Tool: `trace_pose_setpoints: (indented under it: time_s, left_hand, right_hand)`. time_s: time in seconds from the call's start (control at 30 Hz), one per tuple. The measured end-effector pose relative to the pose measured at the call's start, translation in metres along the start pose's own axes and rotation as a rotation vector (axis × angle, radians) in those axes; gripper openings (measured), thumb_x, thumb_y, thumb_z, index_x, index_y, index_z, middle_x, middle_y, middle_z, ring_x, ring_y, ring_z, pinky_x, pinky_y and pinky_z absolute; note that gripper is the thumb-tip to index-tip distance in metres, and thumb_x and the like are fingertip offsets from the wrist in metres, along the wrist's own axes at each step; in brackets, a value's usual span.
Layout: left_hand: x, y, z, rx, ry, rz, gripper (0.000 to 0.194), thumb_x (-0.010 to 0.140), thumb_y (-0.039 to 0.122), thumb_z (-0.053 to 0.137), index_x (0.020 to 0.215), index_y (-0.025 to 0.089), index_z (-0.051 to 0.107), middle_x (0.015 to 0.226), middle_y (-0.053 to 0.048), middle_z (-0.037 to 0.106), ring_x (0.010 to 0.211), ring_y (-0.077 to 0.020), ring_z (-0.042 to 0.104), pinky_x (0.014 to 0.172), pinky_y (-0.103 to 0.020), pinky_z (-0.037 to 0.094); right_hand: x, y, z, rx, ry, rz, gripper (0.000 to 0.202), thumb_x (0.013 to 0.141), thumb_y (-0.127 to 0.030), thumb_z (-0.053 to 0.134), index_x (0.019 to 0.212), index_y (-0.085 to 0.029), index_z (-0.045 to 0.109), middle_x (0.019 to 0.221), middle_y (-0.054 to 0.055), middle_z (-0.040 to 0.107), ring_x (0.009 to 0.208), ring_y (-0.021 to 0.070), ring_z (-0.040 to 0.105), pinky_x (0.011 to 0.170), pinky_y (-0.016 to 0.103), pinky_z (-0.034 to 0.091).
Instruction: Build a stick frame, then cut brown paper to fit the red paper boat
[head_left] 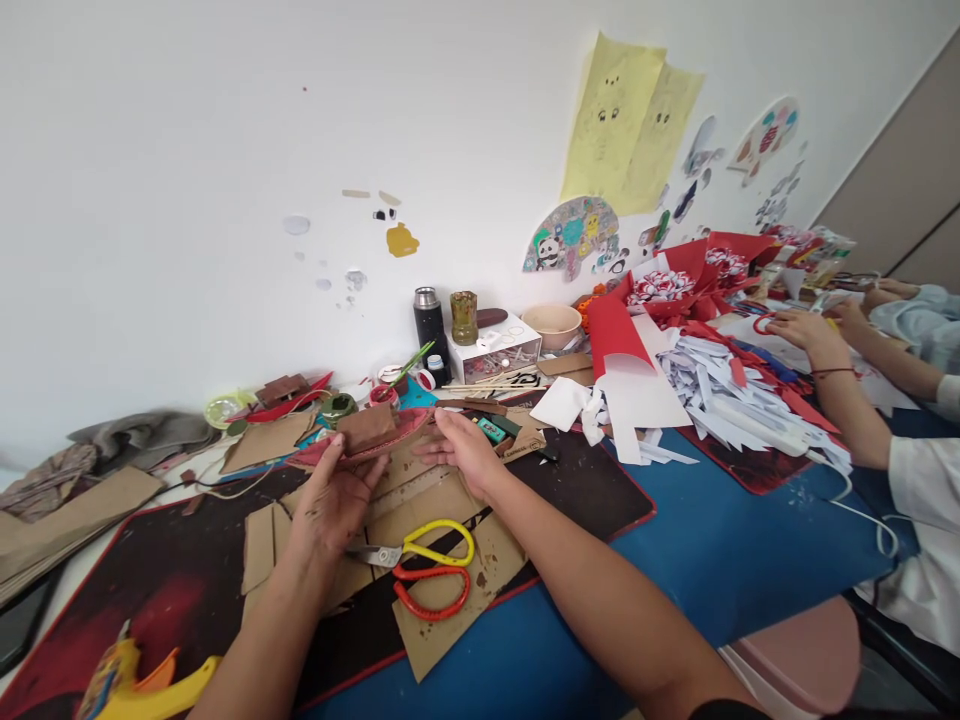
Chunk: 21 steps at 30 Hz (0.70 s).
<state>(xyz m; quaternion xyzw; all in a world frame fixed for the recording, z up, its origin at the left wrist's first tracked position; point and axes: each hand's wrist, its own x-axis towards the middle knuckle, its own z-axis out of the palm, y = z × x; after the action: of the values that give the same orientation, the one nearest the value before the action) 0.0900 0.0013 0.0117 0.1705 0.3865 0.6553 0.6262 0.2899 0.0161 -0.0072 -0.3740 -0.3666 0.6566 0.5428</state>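
Both hands are on a small boat-shaped cardboard model [409,432], painted reddish, with a brown block [367,427] on top. My left hand [330,500] is closed around its near side, thumb on the edge and fingers underneath. At the model's right tip, my right hand [465,450] pinches it between thumb and fingers. Below them, scissors [433,565] with one yellow and one red handle lie on cut pieces of cardboard [480,590]. A green box cutter or similar small item [491,430] rests just beyond my right hand.
A yellow glue gun [142,680] lies front left. Paint pots [339,408], a black flask [427,322], a brush jar [464,318] and a white box [495,350] line the wall. Rightward are paper strips [712,385], red bouquets [667,285] and other people's hands [806,335].
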Motion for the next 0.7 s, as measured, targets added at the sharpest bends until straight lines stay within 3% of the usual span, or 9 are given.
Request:
trace_pose_setpoints:
  time_s: [0.27, 0.5, 0.7]
  left_hand:
    - [0.000, -0.002, 0.000, 0.021, -0.034, 0.028, 0.020, 0.081, 0.022, 0.089, 0.097, 0.025, 0.077, 0.095, 0.000, 0.087, 0.087, -0.0197, 0.081, 0.087, -0.036, 0.069]
    - [-0.010, -0.007, 0.008, 0.257, -0.160, 0.314, 0.049, 0.071, 0.036, 0.100, 0.112, 0.026, 0.077, 0.114, -0.005, 0.085, 0.114, -0.0299, 0.079, 0.105, -0.051, 0.063]
    - [-0.009, -0.008, 0.003, 0.409, -0.131, 0.417, 0.077, 0.068, 0.045, 0.101, 0.136, 0.026, 0.072, 0.119, -0.008, 0.081, 0.119, -0.0313, 0.076, 0.112, -0.054, 0.059]
  right_hand:
    - [-0.002, -0.002, 0.001, -0.004, -0.011, -0.008, 0.053, 0.090, -0.074, 0.080, 0.106, -0.023, 0.074, 0.101, 0.007, 0.079, 0.083, 0.0230, 0.081, 0.078, 0.036, 0.064]
    - [-0.003, -0.004, 0.004, 0.026, -0.038, 0.016, 0.055, 0.090, -0.075, 0.078, 0.108, -0.023, 0.074, 0.103, 0.008, 0.081, 0.088, 0.0255, 0.081, 0.088, 0.042, 0.065]
    - [-0.002, -0.002, 0.003, 0.070, -0.035, 0.029, 0.051, 0.083, -0.062, 0.092, 0.112, -0.024, 0.074, 0.099, 0.003, 0.078, 0.077, 0.0193, 0.076, 0.081, 0.038, 0.066]
